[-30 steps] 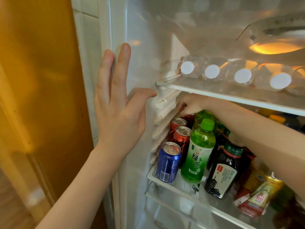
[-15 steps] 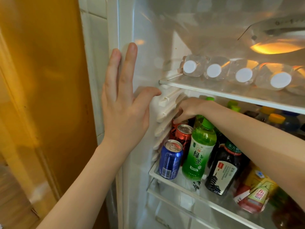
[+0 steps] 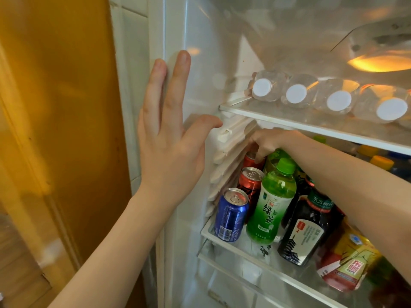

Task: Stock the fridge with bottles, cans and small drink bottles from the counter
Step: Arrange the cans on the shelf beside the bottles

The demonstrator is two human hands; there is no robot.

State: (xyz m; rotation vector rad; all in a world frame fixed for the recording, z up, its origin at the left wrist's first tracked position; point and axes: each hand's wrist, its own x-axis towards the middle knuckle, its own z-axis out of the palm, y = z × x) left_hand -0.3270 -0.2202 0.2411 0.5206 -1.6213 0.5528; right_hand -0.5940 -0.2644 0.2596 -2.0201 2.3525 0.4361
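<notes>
Left hand (image 3: pixel 169 138) lay flat, open, on the fridge frame (image 3: pixel 155 30); right hand (image 3: pixel 270 144) pinched the rear red can (image 3: pixel 250 158) beneath it, apparently seating it (next, probably: release, withdraw carefully).

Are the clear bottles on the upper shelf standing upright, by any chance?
No, the clear bottles lie on their sides on the upper shelf, white caps outward.

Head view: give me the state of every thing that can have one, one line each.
fridge: open, inside light on.
rear red can: upright, gripped at top.
right hand: fingers curled on rear red can's top.
left hand: flat, fingers straight, on fridge's left edge.
front red can: upright, unopened.
blue can: upright, unopened.
green tea bottle: upright, capped.
water bottles: lying on sides, capped.
</notes>
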